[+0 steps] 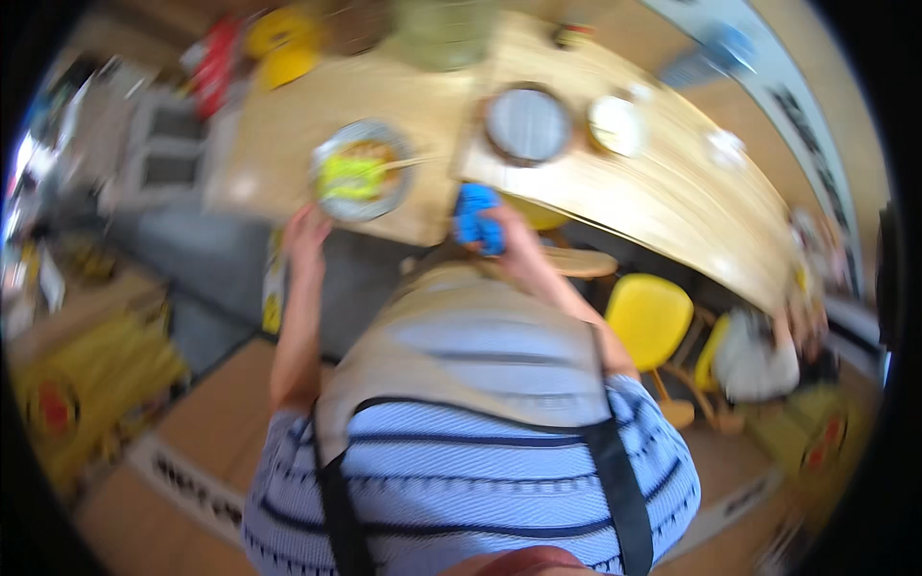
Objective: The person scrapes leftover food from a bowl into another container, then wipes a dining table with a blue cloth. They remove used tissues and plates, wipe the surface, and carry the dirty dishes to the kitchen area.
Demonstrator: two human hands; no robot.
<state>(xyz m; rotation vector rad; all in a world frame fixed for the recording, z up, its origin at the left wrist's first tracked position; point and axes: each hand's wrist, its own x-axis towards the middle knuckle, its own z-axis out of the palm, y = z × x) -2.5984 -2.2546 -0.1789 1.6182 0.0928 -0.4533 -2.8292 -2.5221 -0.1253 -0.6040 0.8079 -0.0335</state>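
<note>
Blue cloth [478,218], bunched up, is gripped by my right hand [510,232] beside the table's front edge. My left hand [307,229] is at the near left side of a round metal-coloured dish [365,210], which sits on the light wooden table [281,137]. Whether its fingers touch the rim or hold it, blur hides. Inside the dish lie a bright yellow-green thing [351,176] and brownish-orange contents, and a light stick-like utensil [407,163] rests across its right side.
The adjoining tabletop holds a round dark-rimmed pan or tray [528,124] and a white bowl [616,126]. Yellow objects [284,47] stand at the back left. A yellow chair [649,317] is under the right table's front edge. Another person [756,356] sits at far right.
</note>
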